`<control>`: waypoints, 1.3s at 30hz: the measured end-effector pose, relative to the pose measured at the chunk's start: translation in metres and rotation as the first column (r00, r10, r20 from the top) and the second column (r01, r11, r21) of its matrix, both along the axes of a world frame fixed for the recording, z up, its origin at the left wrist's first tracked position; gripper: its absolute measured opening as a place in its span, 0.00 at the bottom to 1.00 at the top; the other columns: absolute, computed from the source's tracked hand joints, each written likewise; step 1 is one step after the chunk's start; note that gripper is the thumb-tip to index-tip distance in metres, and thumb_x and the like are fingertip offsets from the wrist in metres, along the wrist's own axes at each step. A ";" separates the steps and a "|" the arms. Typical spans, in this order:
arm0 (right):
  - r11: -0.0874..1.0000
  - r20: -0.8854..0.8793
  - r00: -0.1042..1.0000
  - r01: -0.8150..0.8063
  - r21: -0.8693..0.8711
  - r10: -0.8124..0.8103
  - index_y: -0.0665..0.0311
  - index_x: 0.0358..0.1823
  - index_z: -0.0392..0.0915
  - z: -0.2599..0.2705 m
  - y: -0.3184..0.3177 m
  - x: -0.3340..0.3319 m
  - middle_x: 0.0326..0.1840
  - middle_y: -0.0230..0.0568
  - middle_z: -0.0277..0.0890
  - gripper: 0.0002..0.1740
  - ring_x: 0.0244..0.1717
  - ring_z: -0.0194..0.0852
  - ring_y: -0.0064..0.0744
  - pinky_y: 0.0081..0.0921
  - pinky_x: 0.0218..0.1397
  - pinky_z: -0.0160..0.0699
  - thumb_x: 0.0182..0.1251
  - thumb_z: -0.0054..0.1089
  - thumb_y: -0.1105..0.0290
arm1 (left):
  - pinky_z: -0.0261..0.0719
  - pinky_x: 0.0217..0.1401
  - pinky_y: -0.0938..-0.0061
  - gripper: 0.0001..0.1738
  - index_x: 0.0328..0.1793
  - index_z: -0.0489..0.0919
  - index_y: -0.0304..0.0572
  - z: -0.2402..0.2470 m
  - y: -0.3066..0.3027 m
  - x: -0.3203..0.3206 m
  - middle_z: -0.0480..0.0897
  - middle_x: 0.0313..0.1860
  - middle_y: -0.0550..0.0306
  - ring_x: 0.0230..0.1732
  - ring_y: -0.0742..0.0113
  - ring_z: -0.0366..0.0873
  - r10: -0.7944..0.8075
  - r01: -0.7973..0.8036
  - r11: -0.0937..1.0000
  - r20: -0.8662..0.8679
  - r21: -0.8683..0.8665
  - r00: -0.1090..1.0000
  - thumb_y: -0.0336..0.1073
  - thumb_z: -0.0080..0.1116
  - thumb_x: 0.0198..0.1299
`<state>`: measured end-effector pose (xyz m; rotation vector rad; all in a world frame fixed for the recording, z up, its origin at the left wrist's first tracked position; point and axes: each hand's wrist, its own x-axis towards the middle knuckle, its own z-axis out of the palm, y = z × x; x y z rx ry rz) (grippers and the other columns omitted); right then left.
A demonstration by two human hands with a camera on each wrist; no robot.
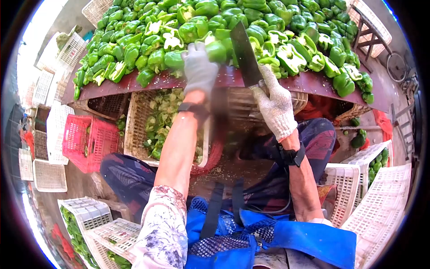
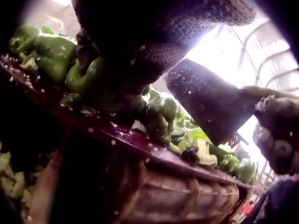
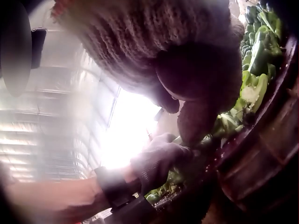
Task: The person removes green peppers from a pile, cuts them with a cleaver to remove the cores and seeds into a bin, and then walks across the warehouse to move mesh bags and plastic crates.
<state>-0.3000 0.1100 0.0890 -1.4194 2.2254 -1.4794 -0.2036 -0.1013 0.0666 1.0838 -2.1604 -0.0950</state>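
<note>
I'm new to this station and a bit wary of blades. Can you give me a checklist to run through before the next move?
1. Knife gripped in the right hand: ok.
2. Blade apart from the left hand: ok, a gap shows in the head view.
3. Gloves on both hands: ok.
4. Left hand's hold on a pepper firm: cannot tell, the hand is blurred there.
5. Peppers kept back from the front edge of the table: not ok, several lie right at it.
6. Basket below that edge: ok, pepper pieces inside.
</note>
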 end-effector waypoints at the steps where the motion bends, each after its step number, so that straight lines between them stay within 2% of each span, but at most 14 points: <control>1: 1.000 0.027 1.000 0.002 -0.021 -0.002 0.60 0.73 0.71 0.000 0.001 -0.001 0.42 0.50 0.82 0.30 0.41 0.82 0.45 0.36 0.47 0.83 0.69 0.65 0.74 | 0.79 0.60 0.54 0.31 0.58 0.79 0.35 0.004 0.002 0.003 0.80 0.56 0.40 0.60 0.42 0.77 -0.018 0.018 1.000 -0.080 0.000 0.997 0.36 0.76 0.46; 3: 0.998 0.087 0.996 0.006 -0.065 0.000 0.63 0.76 0.70 -0.002 0.004 0.000 0.39 0.35 0.78 0.33 0.34 0.73 0.22 0.24 0.45 0.80 0.70 0.66 0.76 | 0.79 0.54 0.62 0.29 0.58 0.78 0.36 0.015 0.001 0.009 0.82 0.53 0.43 0.54 0.54 0.80 0.017 0.167 0.915 -0.448 0.367 0.894 0.38 0.76 0.52; 4: 0.998 0.154 0.988 -0.006 -0.069 0.017 0.63 0.76 0.70 -0.004 0.004 -0.001 0.41 0.34 0.78 0.33 0.35 0.73 0.22 0.23 0.45 0.80 0.70 0.66 0.76 | 0.80 0.53 0.63 0.29 0.60 0.77 0.36 0.024 0.004 0.014 0.83 0.55 0.45 0.53 0.56 0.81 0.041 0.446 0.740 -0.695 0.504 0.718 0.40 0.75 0.56; 5: 0.997 0.219 0.975 -0.018 -0.073 0.034 0.64 0.77 0.70 -0.006 0.005 -0.003 0.43 0.33 0.78 0.33 0.36 0.73 0.21 0.23 0.46 0.80 0.70 0.66 0.76 | 0.81 0.51 0.64 0.28 0.61 0.76 0.37 0.033 0.011 0.022 0.83 0.56 0.46 0.51 0.58 0.82 0.159 0.709 0.499 -0.857 0.498 0.490 0.41 0.74 0.60; 6: 0.996 0.282 0.958 -0.031 -0.081 0.053 0.64 0.77 0.69 -0.007 0.005 -0.004 0.44 0.32 0.78 0.34 0.37 0.73 0.20 0.22 0.46 0.79 0.70 0.66 0.77 | 0.84 0.47 0.60 0.24 0.63 0.73 0.39 0.039 0.017 0.029 0.83 0.58 0.47 0.51 0.58 0.83 0.191 0.795 0.391 -0.886 0.464 0.423 0.40 0.69 0.67; 9: 0.996 0.287 0.956 -0.043 -0.083 0.065 0.64 0.77 0.70 0.001 0.006 0.000 0.50 0.33 0.80 0.34 0.41 0.75 0.22 0.22 0.52 0.80 0.70 0.66 0.77 | 0.88 0.53 0.64 0.23 0.64 0.76 0.38 0.023 0.011 0.029 0.84 0.57 0.52 0.54 0.58 0.86 0.351 0.923 0.257 -0.917 0.287 0.188 0.34 0.71 0.66; 13: 0.993 0.125 0.990 -0.044 -0.110 0.058 0.64 0.77 0.70 0.008 0.013 0.004 0.54 0.39 0.83 0.34 0.47 0.78 0.25 0.25 0.59 0.79 0.69 0.67 0.77 | 0.83 0.61 0.69 0.28 0.66 0.76 0.39 -0.011 0.027 0.030 0.84 0.58 0.57 0.57 0.65 0.83 0.158 0.821 0.423 -0.923 0.384 0.350 0.28 0.75 0.61; 17: 0.988 0.013 0.997 -0.078 -0.135 0.080 0.62 0.76 0.72 0.017 0.017 0.009 0.46 0.43 0.83 0.34 0.43 0.78 0.26 0.24 0.56 0.79 0.68 0.67 0.77 | 0.79 0.65 0.73 0.29 0.67 0.77 0.36 -0.038 0.011 0.045 0.85 0.59 0.59 0.57 0.70 0.81 -0.125 0.551 0.645 -0.638 0.530 0.760 0.26 0.76 0.59; 22: 0.990 -0.115 0.985 -0.137 -0.046 0.131 0.61 0.75 0.73 0.022 0.016 0.012 0.38 0.38 0.79 0.33 0.35 0.73 0.24 0.25 0.48 0.80 0.67 0.67 0.78 | 0.79 0.65 0.74 0.27 0.67 0.78 0.34 -0.025 0.018 0.052 0.86 0.58 0.57 0.56 0.70 0.82 -0.098 0.492 0.632 -0.569 0.598 0.817 0.24 0.72 0.61; 32: 0.914 -0.285 0.958 -0.150 -0.378 0.039 0.59 0.76 0.73 0.070 0.008 0.018 0.38 0.38 0.80 0.35 0.34 0.74 0.26 0.25 0.43 0.81 0.66 0.69 0.81 | 0.78 0.67 0.72 0.28 0.67 0.79 0.33 -0.030 0.021 0.051 0.86 0.59 0.54 0.57 0.68 0.82 -0.121 0.476 0.709 -0.574 0.521 0.810 0.25 0.73 0.60; 35: 0.988 -0.375 0.927 -0.069 -0.136 0.013 0.59 0.73 0.75 0.053 -0.010 0.024 0.35 0.42 0.79 0.28 0.31 0.75 0.34 0.29 0.41 0.82 0.72 0.66 0.73 | 0.78 0.67 0.72 0.28 0.67 0.78 0.33 -0.031 0.022 0.051 0.86 0.59 0.53 0.57 0.67 0.82 -0.126 0.438 0.731 -0.528 0.522 0.840 0.24 0.72 0.60; 36: 0.948 -0.397 0.907 -0.011 0.319 0.144 0.60 0.69 0.76 0.041 -0.018 0.023 0.34 0.49 0.79 0.22 0.30 0.79 0.48 0.39 0.39 0.83 0.76 0.60 0.66 | 0.78 0.67 0.72 0.28 0.67 0.78 0.33 -0.031 0.023 0.050 0.86 0.59 0.53 0.57 0.67 0.83 -0.123 0.423 0.737 -0.510 0.527 0.851 0.24 0.72 0.60; 37: 0.898 -0.478 0.839 -0.026 0.438 0.258 0.58 0.67 0.75 0.009 -0.031 0.016 0.36 0.53 0.82 0.21 0.34 0.82 0.56 0.47 0.38 0.81 0.76 0.55 0.63 | 0.78 0.67 0.71 0.28 0.67 0.78 0.33 -0.034 0.027 0.052 0.86 0.59 0.53 0.57 0.67 0.83 -0.106 0.421 0.739 -0.527 0.525 0.844 0.23 0.71 0.60; 39: 0.919 -0.428 0.854 -0.131 0.372 0.295 0.57 0.68 0.72 -0.005 -0.034 0.004 0.40 0.57 0.83 0.22 0.38 0.84 0.61 0.52 0.37 0.80 0.74 0.55 0.67 | 0.78 0.67 0.71 0.27 0.68 0.78 0.32 -0.039 0.022 0.049 0.86 0.59 0.52 0.57 0.66 0.83 -0.081 0.421 0.759 -0.569 0.497 0.818 0.22 0.70 0.61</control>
